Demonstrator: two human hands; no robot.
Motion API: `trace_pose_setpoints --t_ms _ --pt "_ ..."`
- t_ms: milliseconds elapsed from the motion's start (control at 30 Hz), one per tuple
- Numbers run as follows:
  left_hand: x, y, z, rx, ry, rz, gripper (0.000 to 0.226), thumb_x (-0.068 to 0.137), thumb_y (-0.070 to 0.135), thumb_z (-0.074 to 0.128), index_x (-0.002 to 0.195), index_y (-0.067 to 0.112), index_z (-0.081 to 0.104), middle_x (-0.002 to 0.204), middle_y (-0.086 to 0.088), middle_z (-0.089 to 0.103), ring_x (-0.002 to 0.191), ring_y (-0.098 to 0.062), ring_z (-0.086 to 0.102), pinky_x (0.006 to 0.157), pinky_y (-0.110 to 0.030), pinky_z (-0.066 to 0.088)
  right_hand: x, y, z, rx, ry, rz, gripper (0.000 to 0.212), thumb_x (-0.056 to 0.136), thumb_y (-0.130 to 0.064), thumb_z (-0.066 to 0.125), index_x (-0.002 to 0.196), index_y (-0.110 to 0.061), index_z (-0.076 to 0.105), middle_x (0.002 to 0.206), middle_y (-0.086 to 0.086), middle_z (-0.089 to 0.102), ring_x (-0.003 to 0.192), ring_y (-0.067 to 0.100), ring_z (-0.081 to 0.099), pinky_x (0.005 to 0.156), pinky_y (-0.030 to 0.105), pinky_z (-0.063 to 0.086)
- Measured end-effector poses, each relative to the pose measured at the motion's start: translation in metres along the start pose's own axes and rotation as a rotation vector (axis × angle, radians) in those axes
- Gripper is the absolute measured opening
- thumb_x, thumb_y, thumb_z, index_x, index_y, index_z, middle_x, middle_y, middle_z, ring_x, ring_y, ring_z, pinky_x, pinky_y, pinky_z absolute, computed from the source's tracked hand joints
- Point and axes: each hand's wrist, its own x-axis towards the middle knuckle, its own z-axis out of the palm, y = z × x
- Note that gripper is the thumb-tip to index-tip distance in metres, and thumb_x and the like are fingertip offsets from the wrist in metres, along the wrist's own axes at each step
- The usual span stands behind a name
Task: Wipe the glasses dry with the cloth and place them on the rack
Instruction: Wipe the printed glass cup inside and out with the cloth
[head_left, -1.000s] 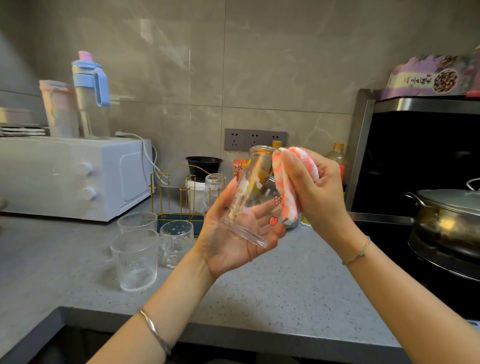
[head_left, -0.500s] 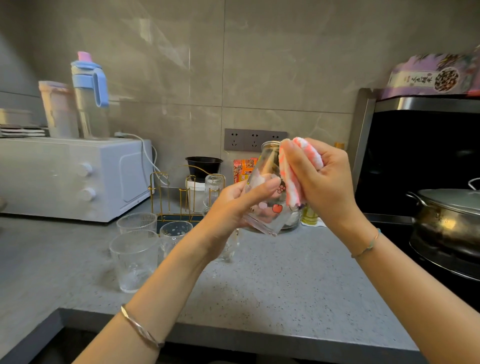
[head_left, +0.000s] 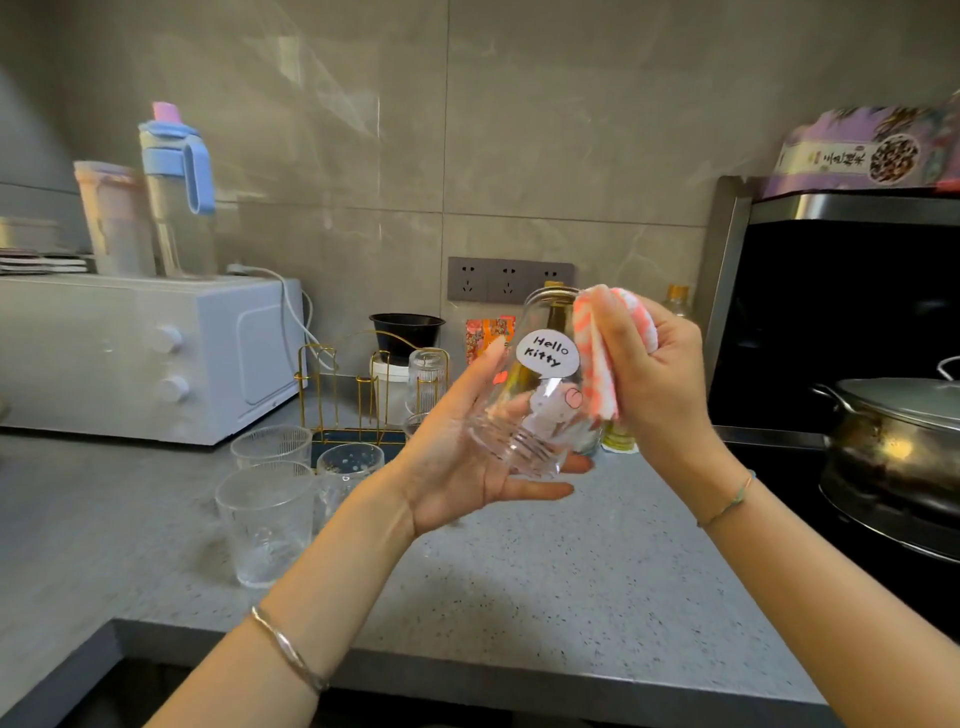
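The printed glass (head_left: 540, 395) is up in the air over the counter (head_left: 571, 571). It is tipped over, with its mouth pointing up and away from us. That is what we see in the head view, the only view we have. We think it is tipped like this so the cloth can get all round its side.

The left hand (head_left: 457, 457) holds the glass by its bottom end. The thumb lies up along one side and the fingers (head_left: 545, 489) go under it. They are only a little bent, but the hand does have hold of the glass. The right hand (head_left: 654, 374) is closed tight round the bunched pink and white cloth (head_left: 597, 364). It presses the cloth on the side of the glass, up near the rim.

The gold rack (head_left: 363, 384) stands at the back of the counter, well apart from the hands. One ribbed glass (head_left: 427, 374) is on it, and it looks upside down. Three more glasses (head_left: 265, 519) stand on the counter just in front of the rack. We think they are waiting their turn to be wiped.
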Motion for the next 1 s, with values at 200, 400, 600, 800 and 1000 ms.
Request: trace_pose_setpoints --t_ms 200,400,600,800,1000 --pt "0.003 0.006 0.006 0.509 0.174 0.237 0.047 0.081 0.053 0.065 0.117 0.022 0.062 0.107 -0.001 0.074 0.097 -0.015 0.071 0.074 -0.029 0.059 0.008 -0.003 -0.003 -0.096 -0.040 -0.061 0.042 0.096 -0.014 0.054 0.059 0.006 0.053 0.050 0.009 0.046 0.049 0.009 0.042 0.049 0.020 0.037" --pt "0.001 0.000 -0.003 0.307 0.114 0.202 0.082 0.064 0.063 0.075 0.125 0.010 0.061 0.113 -0.009 0.072 0.092 -0.022 0.071 0.069 -0.031 0.058 0.001 0.001 0.001 -0.104 -0.079 -0.113 0.042 0.097 -0.011 0.052 0.055 -0.014 0.052 0.048 -0.011 0.051 0.047 0.000 0.047 0.054 0.009 0.036" --pt "0.002 -0.018 -0.010 -0.403 -0.264 -0.036 0.070 0.084 0.059 0.058 0.127 0.003 0.058 0.112 -0.013 0.066 0.085 -0.022 0.067 0.073 -0.029 0.058 -0.007 0.001 0.007 -0.028 -0.066 -0.122 0.033 0.096 -0.021 0.049 0.063 -0.018 0.053 0.054 -0.014 0.052 0.050 0.001 0.047 0.052 0.014 0.040" --pt "0.006 -0.012 -0.010 -0.013 -0.022 -0.020 0.072 0.074 0.072 0.056 0.118 0.016 0.067 0.118 -0.011 0.069 0.092 -0.029 0.071 0.070 -0.037 0.061 -0.004 0.015 0.000 -0.069 -0.006 -0.005 0.045 0.097 -0.024 0.054 0.061 0.002 0.054 0.050 0.004 0.047 0.049 0.007 0.044 0.052 0.022 0.039" --pt "0.006 -0.003 0.001 0.529 0.141 0.229 0.039 0.080 0.051 0.068 0.114 0.034 0.059 0.100 0.008 0.073 0.089 -0.004 0.070 0.063 -0.011 0.052 -0.002 0.010 0.002 -0.189 -0.077 -0.086 0.045 0.095 -0.014 0.056 0.055 0.005 0.049 0.047 0.006 0.044 0.046 0.003 0.044 0.050 0.017 0.036"
